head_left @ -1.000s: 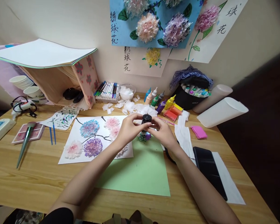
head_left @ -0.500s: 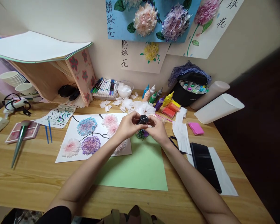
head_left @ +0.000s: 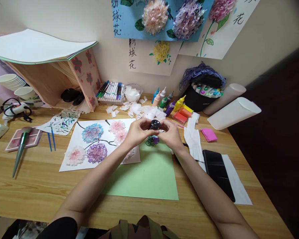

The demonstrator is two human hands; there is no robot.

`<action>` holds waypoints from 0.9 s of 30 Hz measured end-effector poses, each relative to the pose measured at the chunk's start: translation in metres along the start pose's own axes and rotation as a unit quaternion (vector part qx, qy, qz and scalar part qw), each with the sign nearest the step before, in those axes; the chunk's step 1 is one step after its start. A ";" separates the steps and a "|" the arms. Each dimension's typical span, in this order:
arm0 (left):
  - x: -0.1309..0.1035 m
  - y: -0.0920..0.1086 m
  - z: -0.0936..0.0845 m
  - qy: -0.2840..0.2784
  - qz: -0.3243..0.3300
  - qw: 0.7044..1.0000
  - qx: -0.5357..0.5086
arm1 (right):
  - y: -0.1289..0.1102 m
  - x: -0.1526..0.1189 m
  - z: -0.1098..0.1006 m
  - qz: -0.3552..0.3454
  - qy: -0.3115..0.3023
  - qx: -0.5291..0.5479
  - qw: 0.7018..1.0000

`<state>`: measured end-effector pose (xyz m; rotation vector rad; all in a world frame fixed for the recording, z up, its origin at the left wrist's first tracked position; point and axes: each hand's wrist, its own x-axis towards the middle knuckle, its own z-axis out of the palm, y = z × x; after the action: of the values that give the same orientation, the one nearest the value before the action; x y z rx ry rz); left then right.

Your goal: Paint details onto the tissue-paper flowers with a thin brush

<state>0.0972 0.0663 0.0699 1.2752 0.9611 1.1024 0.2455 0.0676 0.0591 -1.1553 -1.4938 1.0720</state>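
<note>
Black plastic-looking cap (head_left: 154, 124) sits between your hands: your left hand (head_left: 139, 133) and right hand (head_left: 170, 133) both close their fingers around it, above the far end of the green paper (head_left: 144, 182). Just below shows a green-and-purple piece (head_left: 151, 140); whether it joins the cap, you cannot tell. Left of it on the worktop (head_left: 40, 189) lies your flower picture (head_left: 77, 136).

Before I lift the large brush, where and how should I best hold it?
Probably by the middle of its green handle, pinched from above on the near side: the large brush lies slanted across the pink palette, its tapering handle extending past it toward you.
</note>
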 end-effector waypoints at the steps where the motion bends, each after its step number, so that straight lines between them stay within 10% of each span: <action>1: 0.000 0.002 0.001 -0.005 0.003 1.000 -0.011 | -0.003 0.000 -0.003 -0.001 0.000 -0.010 1.000; 11: 0.000 0.008 -0.001 -0.028 -0.004 0.998 0.061 | -0.011 0.003 -0.026 0.035 -0.041 -0.014 0.998; 27: -0.002 -0.002 -0.006 -0.031 -0.007 0.997 0.069 | 0.003 0.000 -0.002 0.018 -0.047 -0.004 0.999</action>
<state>0.0915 0.0662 0.0673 1.4034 1.0125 0.9939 0.2484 0.0680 0.0562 -1.1555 -1.5557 1.1595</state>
